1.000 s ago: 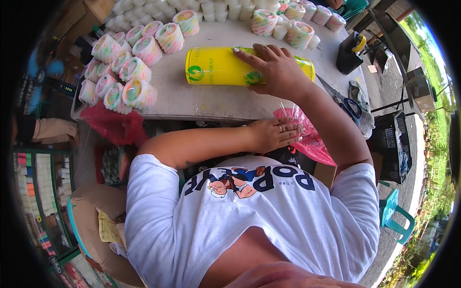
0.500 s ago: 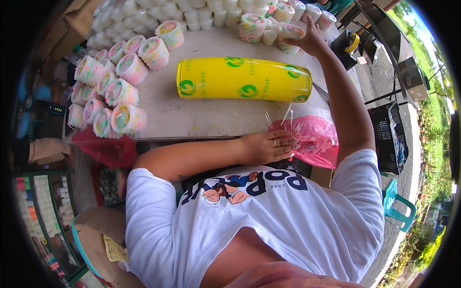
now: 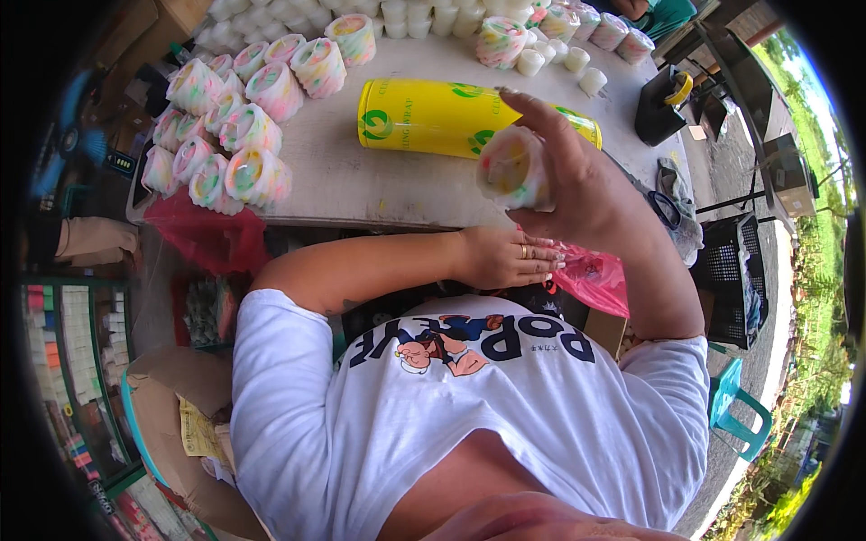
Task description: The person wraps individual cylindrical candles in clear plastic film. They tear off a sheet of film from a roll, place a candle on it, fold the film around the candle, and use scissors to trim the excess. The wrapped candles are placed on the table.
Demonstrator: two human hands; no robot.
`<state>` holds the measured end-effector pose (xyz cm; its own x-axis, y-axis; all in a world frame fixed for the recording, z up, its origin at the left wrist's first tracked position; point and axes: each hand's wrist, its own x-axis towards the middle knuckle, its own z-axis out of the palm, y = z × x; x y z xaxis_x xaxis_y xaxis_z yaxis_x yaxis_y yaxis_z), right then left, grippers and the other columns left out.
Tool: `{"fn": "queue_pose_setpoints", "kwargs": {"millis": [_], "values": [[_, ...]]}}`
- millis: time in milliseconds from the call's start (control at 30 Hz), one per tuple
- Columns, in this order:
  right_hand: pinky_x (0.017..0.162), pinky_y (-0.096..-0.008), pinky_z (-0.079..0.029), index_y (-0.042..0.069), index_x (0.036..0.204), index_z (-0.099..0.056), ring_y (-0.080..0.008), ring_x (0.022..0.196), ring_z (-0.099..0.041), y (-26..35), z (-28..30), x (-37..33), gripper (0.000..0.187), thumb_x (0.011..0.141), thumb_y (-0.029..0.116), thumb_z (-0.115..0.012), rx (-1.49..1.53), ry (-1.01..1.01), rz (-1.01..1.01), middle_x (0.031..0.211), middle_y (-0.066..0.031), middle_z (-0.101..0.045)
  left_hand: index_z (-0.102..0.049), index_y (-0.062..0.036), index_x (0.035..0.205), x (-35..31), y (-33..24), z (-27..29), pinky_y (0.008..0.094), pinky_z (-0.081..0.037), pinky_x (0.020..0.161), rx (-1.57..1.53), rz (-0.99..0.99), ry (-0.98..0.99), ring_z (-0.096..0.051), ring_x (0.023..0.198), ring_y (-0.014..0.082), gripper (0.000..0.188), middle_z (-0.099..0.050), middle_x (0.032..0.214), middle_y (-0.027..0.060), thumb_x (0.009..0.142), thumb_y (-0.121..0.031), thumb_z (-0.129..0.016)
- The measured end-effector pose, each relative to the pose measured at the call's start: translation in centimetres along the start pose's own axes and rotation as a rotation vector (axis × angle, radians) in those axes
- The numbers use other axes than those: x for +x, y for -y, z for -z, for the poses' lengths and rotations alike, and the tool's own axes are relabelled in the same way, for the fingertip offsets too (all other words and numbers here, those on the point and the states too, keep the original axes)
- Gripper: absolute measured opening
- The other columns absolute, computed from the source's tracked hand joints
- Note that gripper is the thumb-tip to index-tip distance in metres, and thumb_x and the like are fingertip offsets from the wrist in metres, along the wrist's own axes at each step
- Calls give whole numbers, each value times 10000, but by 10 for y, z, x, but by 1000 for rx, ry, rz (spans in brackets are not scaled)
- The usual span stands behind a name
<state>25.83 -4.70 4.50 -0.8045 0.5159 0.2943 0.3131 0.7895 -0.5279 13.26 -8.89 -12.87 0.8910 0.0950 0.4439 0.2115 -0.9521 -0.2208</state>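
Note:
A pastel-swirled white candle [image 3: 514,169], round and cup-like, is in my right hand [image 3: 577,176], raised over the table's near right part. Thumb and fingers are curved around its sides. My left hand [image 3: 510,257] is low by the table's near edge, its fingers fairly straight and close together at the edge of a pink plastic bag [image 3: 591,275]. The thumb's hold on the bag is hidden. Behind the right hand lies a yellow roll of cling wrap [image 3: 424,117], partly covered by the hand.
Swirled candles [image 3: 253,126] are grouped on the table's left. Rows of white candles [image 3: 415,18] line the back, with small white ones [image 3: 550,50] and swirled ones [image 3: 618,34] at the back right. A black bin [image 3: 663,104], a dark crate [image 3: 731,279] and a teal stool [image 3: 740,410] stand right.
My right hand has come back from the far right of the table toward me, now holding a swirled candle. My left hand stays by the pink bag. The whole view has shifted slightly.

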Motion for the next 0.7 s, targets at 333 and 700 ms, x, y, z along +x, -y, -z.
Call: {"fn": "queue_pose_setpoints", "kwargs": {"millis": [333, 700], "values": [[1039, -489, -312, 137, 1294, -465, -332, 1283, -382, -17, -64, -27, 669, 695, 235, -745, -506, -73, 104, 1368, -141, -420, -582, -221, 1203, -60, -50, 56, 352, -378, 1000, 173, 216, -3, -483, 1191, 157, 356, -539, 1270, -12, 851, -218, -528], [1046, -624, -232, 148, 1072, -578, -322, 1310, -370, -68, -106, -146, 349, 743, 208, -676, -667, -225, 215, 1377, -111, -444, -611, -162, 1059, -140, -52, 88, 345, -433, 866, 428, 598, 19, -466, 1095, 216, 259, -531, 1111, 26, 800, -158, -610]]}}
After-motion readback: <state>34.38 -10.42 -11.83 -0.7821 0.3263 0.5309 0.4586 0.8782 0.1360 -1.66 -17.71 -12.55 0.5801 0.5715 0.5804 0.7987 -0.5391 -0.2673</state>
